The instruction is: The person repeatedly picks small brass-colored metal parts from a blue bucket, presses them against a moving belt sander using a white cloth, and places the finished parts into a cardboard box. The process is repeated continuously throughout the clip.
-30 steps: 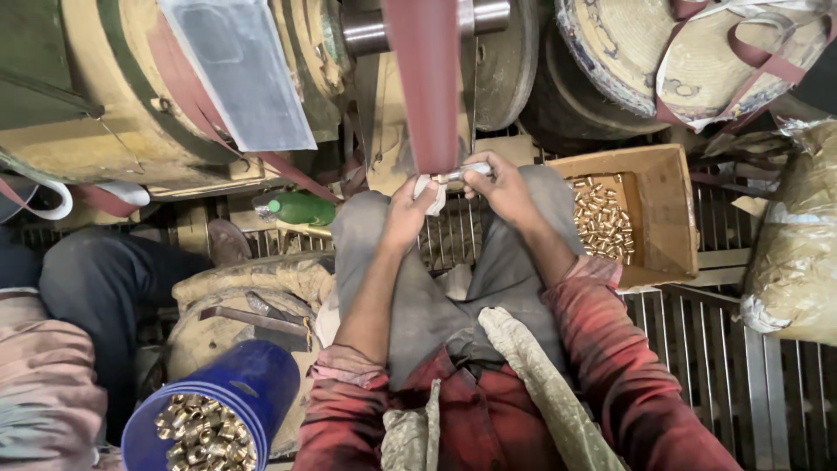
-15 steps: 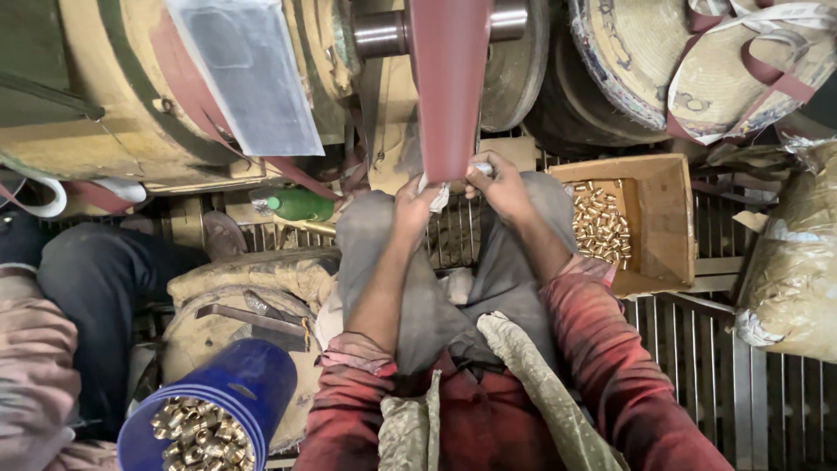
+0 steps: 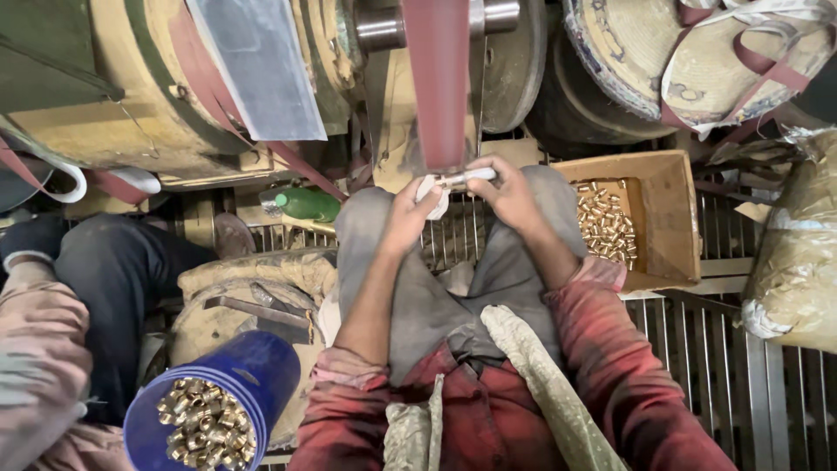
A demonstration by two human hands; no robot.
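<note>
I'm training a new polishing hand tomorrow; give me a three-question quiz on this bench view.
1. True or false: both hands hold one small metal rod against the red sanding belt.
2. Which container sits on the person's right side? A) blue bucket B) cardboard box C) green bottle
3. What do the bucket and the box both hold?

Key: 1 true: left hand, right hand. 2 B. 3 small brass fittings.

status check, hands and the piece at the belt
Left hand and right hand both gripping small metal rod. Rod at red sanding belt. Nothing between.
</note>
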